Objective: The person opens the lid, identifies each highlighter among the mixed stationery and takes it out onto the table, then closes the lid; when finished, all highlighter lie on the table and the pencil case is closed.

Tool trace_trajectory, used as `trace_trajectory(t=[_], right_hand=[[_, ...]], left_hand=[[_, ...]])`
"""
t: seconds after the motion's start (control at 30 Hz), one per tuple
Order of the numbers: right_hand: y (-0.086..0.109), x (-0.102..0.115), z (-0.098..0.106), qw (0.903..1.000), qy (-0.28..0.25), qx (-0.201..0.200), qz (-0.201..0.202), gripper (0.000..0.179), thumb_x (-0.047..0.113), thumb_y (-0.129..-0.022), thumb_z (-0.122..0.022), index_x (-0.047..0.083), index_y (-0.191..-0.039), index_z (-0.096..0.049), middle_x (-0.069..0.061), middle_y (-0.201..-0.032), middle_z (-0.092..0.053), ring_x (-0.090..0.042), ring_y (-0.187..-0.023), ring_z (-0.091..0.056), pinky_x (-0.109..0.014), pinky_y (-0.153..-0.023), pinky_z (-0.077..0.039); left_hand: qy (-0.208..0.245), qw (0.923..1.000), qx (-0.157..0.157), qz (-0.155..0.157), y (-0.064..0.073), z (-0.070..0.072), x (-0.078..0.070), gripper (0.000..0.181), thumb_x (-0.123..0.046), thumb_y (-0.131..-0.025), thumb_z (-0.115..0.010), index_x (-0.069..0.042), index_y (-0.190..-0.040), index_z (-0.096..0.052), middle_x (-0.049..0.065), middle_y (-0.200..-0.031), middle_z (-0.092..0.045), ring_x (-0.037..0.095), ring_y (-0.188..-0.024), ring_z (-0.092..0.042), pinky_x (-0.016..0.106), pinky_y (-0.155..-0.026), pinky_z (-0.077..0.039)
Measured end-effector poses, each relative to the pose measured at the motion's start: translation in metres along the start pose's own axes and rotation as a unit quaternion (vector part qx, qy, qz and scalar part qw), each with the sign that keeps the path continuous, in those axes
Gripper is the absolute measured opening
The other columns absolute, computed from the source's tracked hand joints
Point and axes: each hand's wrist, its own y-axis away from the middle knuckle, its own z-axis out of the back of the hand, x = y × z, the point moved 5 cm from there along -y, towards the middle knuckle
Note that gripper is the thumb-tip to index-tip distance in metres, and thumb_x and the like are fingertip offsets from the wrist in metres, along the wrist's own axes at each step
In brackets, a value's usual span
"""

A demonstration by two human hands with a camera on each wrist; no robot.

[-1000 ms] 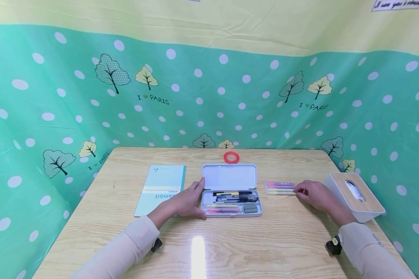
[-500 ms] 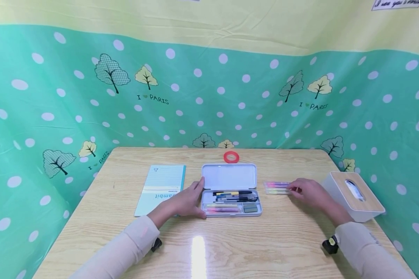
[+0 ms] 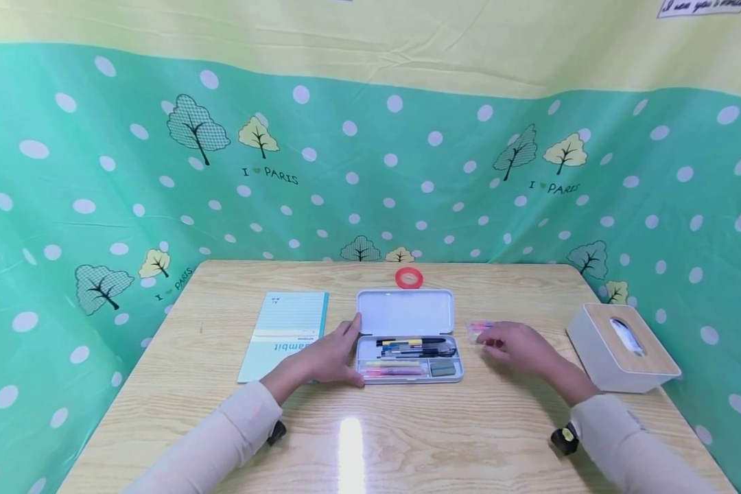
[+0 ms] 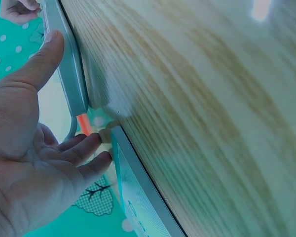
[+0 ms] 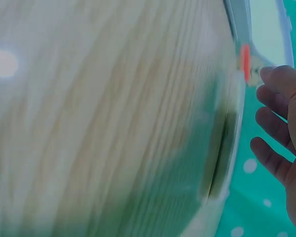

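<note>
A white pencil case (image 3: 405, 310) lies with its lid back in the head view. Black and yellow pens (image 3: 414, 348) fill its rear compartment; pastel pens (image 3: 394, 369) and a grey-green block (image 3: 442, 369) lie in front. My left hand (image 3: 330, 357) rests at the case's left end, thumb at the front corner, fingers extended toward the hinge. Right of the case, my right hand (image 3: 521, 346) hovers over a clear pack of pastel pens (image 3: 477, 331), hiding most of it. In the right wrist view, its loosely bent fingers stand apart from the pack (image 5: 224, 143).
A light-blue notebook (image 3: 284, 336) lies left of the pencil case. Behind the lid is a red tape roll (image 3: 409, 278). At the right table edge stands a white tissue box with a wooden top (image 3: 624, 346). A green dotted curtain (image 3: 370, 171) encloses the table.
My right hand has moved left, away from the pack's right end, and now covers more of it. The pack's left end has stayed in place. My left hand and the pencil case have not moved.
</note>
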Motion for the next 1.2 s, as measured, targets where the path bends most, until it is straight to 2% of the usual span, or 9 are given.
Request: trace_trajectory(t=[0.17, 0.27, 0.43, 0.53, 0.67, 0.87, 1.0, 1.2], right_hand=[[-0.008, 0.021, -0.001, 0.9990, -0.003, 0.000, 0.045, 0.015, 0.015, -0.089, -0.078, 0.018, -0.103, -0.079, -0.002, -0.105, -0.079, -0.029, -0.112, -0.072, -0.049, -0.099, -0.057], [-0.013, 0.033, -0.001, 0.9980, -0.009, 0.018, 0.060, 0.016, 0.016, -0.090, -0.076, 0.018, -0.105, -0.080, 0.001, -0.103, -0.079, -0.025, -0.109, -0.072, -0.049, -0.103, -0.055], [-0.020, 0.054, -0.005, 0.9936, -0.009, 0.031, 0.108, 0.018, 0.018, -0.090, -0.075, 0.017, -0.108, -0.079, 0.006, -0.096, -0.077, -0.010, -0.085, -0.067, -0.043, -0.092, -0.060], [-0.023, 0.065, -0.008, 0.9914, -0.008, 0.040, 0.124, 0.019, 0.020, -0.092, -0.074, 0.017, -0.110, -0.078, 0.004, -0.101, -0.077, -0.012, -0.092, -0.070, -0.042, -0.091, -0.060], [-0.027, 0.077, -0.012, 0.9902, -0.022, 0.054, 0.126, 0.019, 0.022, -0.094, -0.072, 0.018, -0.112, -0.078, 0.003, -0.105, -0.077, -0.014, -0.098, -0.070, -0.036, -0.087, -0.061], [-0.032, 0.090, -0.022, 0.9888, -0.029, 0.073, 0.127, 0.020, 0.029, -0.096, -0.071, 0.023, -0.114, -0.078, 0.009, -0.106, -0.075, -0.008, -0.098, -0.068, -0.030, -0.085, -0.060], [-0.035, 0.100, -0.026, 0.9872, -0.026, 0.069, 0.141, 0.021, 0.032, -0.096, -0.070, 0.024, -0.114, -0.078, 0.010, -0.105, -0.074, -0.006, -0.098, -0.068, -0.029, -0.087, -0.060], [-0.040, 0.110, -0.028, 0.9852, -0.025, 0.059, 0.159, 0.020, 0.033, -0.096, -0.071, 0.025, -0.113, -0.078, 0.011, -0.101, -0.073, -0.004, -0.092, -0.065, -0.026, -0.082, -0.059]], left_hand=[[-0.002, 1.0000, -0.001, -0.001, 0.000, 0.000, 0.000, 0.134, -0.058, -0.076, -0.084, -0.007, -0.164, 0.004, 0.019, -0.170, -0.017, 0.036, -0.154, -0.029, 0.046, -0.126, -0.031], [-0.001, 1.0000, -0.001, -0.002, 0.000, 0.000, 0.000, 0.134, -0.058, -0.076, -0.084, -0.007, -0.164, 0.005, 0.020, -0.169, -0.017, 0.036, -0.154, -0.029, 0.046, -0.126, -0.031], [0.002, 1.0000, -0.002, 0.000, 0.002, 0.001, -0.001, 0.134, -0.057, -0.076, -0.084, -0.008, -0.164, 0.004, 0.020, -0.169, -0.018, 0.036, -0.153, -0.029, 0.047, -0.125, -0.032], [0.005, 1.0000, 0.000, 0.002, 0.002, 0.001, -0.001, 0.134, -0.057, -0.076, -0.084, -0.008, -0.164, 0.004, 0.020, -0.169, -0.017, 0.037, -0.154, -0.029, 0.047, -0.125, -0.032], [0.005, 1.0000, 0.000, 0.003, 0.002, 0.000, 0.000, 0.134, -0.058, -0.076, -0.084, -0.008, -0.164, 0.004, 0.020, -0.169, -0.017, 0.037, -0.153, -0.029, 0.047, -0.125, -0.032], [0.004, 1.0000, -0.002, 0.000, 0.001, 0.001, -0.001, 0.134, -0.057, -0.076, -0.084, -0.008, -0.164, 0.005, 0.020, -0.169, -0.018, 0.037, -0.154, -0.029, 0.047, -0.125, -0.031], [0.004, 1.0000, -0.002, -0.003, 0.001, 0.001, -0.001, 0.134, -0.057, -0.076, -0.084, -0.007, -0.164, 0.004, 0.020, -0.169, -0.019, 0.036, -0.154, -0.029, 0.046, -0.125, -0.032], [0.004, 1.0000, 0.001, -0.001, 0.001, 0.000, -0.001, 0.134, -0.058, -0.076, -0.084, -0.008, -0.164, 0.005, 0.020, -0.169, -0.017, 0.037, -0.154, -0.028, 0.047, -0.126, -0.031]])
